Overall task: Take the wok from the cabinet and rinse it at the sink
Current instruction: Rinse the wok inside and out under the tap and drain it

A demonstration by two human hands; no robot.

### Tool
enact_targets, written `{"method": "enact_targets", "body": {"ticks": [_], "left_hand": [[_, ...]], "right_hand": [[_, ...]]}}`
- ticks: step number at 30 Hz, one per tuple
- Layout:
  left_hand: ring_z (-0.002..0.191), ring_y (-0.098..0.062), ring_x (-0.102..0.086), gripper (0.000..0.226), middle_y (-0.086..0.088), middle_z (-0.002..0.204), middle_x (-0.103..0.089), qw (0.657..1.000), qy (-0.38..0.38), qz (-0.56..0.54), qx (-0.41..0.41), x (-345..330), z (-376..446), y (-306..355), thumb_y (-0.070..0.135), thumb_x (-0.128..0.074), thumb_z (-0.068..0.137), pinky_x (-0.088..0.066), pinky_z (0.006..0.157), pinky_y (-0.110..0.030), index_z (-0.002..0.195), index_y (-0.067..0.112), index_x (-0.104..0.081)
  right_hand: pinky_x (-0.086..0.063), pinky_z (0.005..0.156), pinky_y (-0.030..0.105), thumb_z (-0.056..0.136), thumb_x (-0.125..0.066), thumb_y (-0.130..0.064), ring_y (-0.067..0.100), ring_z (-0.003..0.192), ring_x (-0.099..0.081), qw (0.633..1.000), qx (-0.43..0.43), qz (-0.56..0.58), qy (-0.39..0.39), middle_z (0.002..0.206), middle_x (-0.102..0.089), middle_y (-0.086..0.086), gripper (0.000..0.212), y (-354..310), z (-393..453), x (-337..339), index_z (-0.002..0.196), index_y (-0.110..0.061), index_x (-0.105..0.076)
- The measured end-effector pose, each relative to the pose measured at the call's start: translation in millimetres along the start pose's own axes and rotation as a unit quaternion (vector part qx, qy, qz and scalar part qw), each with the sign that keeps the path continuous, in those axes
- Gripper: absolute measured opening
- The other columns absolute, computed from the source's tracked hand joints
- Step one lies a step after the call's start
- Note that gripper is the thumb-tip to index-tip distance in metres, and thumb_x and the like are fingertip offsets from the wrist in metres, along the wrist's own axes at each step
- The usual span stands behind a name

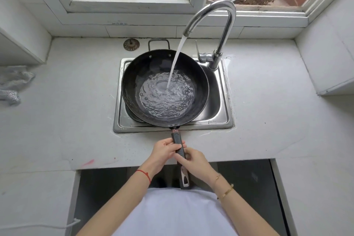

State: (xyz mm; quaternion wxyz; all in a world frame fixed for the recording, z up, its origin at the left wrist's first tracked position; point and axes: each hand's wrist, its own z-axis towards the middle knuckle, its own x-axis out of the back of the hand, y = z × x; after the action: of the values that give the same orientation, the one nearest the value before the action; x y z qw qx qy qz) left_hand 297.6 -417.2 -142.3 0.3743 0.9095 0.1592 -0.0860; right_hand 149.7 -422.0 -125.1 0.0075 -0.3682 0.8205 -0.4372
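The wok is dark and round, with a small loop handle at its far rim and a long black handle reaching toward the person. It sits over the steel sink, set into the pale tabletop. Water from the curved tap pours into the wok's middle, where a bubbling pool has gathered. Left hand and right hand both curl their fingers round the long handle, left hand nearer the wok
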Motion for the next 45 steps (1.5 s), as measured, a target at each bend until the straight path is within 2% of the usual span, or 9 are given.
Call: {"method": "enact_targets", "body": {"ticks": [3,7,11,18,21,28,33,37,45], "left_hand": [[0.103,-0.022,-0.070,0.027,-0.017,0.113,-0.072,1.000,0.013,0.004,0.006,-3,-1,1,-0.001,-0.062,0.088,-0.056,0.077,-0.018,0.114,-0.006,-0.066],[0.097,-0.015,-0.071,0.026,-0.015,0.113,-0.073,0.999,0.023,-0.003,0.023,-6,0,3,-0.001,-0.062,0.088,-0.054,0.068,-0.012,0.114,-0.005,-0.066],[0.107,-0.021,-0.068,0.023,-0.011,0.111,-0.074,0.999,0.025,0.006,0.036,-8,1,5,0.002,-0.067,0.086,-0.053,0.076,-0.018,0.109,0.002,-0.069],[0.103,-0.018,-0.071,0.024,-0.012,0.109,-0.075,0.998,0.018,-0.002,0.052,-4,5,6,0.000,-0.062,0.089,-0.053,0.078,-0.019,0.113,0.002,-0.068],[0.100,-0.016,-0.072,0.027,-0.013,0.113,-0.073,0.998,0.015,-0.020,0.055,-2,6,5,-0.002,-0.060,0.089,-0.054,0.074,-0.017,0.115,0.000,-0.065],[0.107,-0.023,-0.070,0.025,-0.011,0.114,-0.073,0.998,0.003,-0.040,0.056,-1,7,4,-0.004,-0.062,0.088,-0.050,0.099,-0.036,0.111,0.005,-0.067],[0.106,-0.024,-0.070,0.028,-0.011,0.115,-0.073,0.998,0.001,-0.043,0.055,0,6,5,-0.005,-0.062,0.087,-0.052,0.095,-0.032,0.113,0.007,-0.065],[0.107,-0.024,-0.070,0.027,-0.010,0.114,-0.073,0.998,0.000,-0.041,0.053,-1,5,6,-0.005,-0.062,0.087,-0.051,0.099,-0.035,0.111,0.008,-0.066],[0.107,-0.026,-0.070,0.023,-0.014,0.116,-0.072,0.999,0.004,-0.034,0.040,-3,2,6,-0.004,-0.061,0.088,-0.052,0.095,-0.032,0.107,0.007,-0.068]], "right_hand": [[-0.060,0.071,0.034,0.088,-0.068,-0.042,0.011,0.069,-0.067,0.997,0.020,0.002,0.069,0.084,-0.071,-0.001,0.026,4,10,39,0.096,-0.018,-0.063],[-0.055,0.089,0.028,0.094,-0.062,-0.031,0.012,0.094,-0.065,0.976,0.102,-0.053,0.187,0.101,-0.069,-0.003,0.025,-19,46,104,0.113,-0.014,-0.064],[-0.048,0.101,0.033,0.096,-0.059,-0.020,0.021,0.112,-0.060,0.942,0.194,-0.117,0.247,0.121,-0.065,0.008,0.035,-73,101,151,0.128,-0.008,-0.059],[-0.045,0.105,0.040,0.097,-0.056,-0.018,0.029,0.119,-0.058,0.924,0.239,-0.210,0.212,0.130,-0.061,0.015,0.044,-149,199,193,0.138,-0.007,-0.052],[-0.043,0.108,0.036,0.095,-0.057,-0.014,0.026,0.127,-0.053,0.940,0.233,-0.187,0.165,0.141,-0.054,0.012,0.049,-165,223,195,0.142,-0.005,-0.047],[-0.035,0.114,0.033,0.094,-0.060,-0.016,0.023,0.138,-0.042,0.967,0.178,-0.127,0.133,0.153,-0.042,0.012,0.064,-161,248,199,0.151,-0.005,-0.032],[-0.034,0.114,0.029,0.094,-0.059,-0.012,0.020,0.137,-0.044,0.964,0.182,-0.124,0.150,0.150,-0.045,0.012,0.064,-156,249,212,0.152,-0.009,-0.033],[-0.043,0.110,0.043,0.090,-0.062,-0.020,0.025,0.128,-0.053,0.963,0.166,-0.134,0.164,0.142,-0.052,0.014,0.069,-164,253,222,0.152,-0.009,-0.033],[-0.047,0.106,0.043,0.087,-0.072,-0.030,0.024,0.121,-0.057,0.952,0.208,-0.154,0.165,0.135,-0.058,0.012,0.063,-138,199,194,0.142,-0.010,-0.048]]}}
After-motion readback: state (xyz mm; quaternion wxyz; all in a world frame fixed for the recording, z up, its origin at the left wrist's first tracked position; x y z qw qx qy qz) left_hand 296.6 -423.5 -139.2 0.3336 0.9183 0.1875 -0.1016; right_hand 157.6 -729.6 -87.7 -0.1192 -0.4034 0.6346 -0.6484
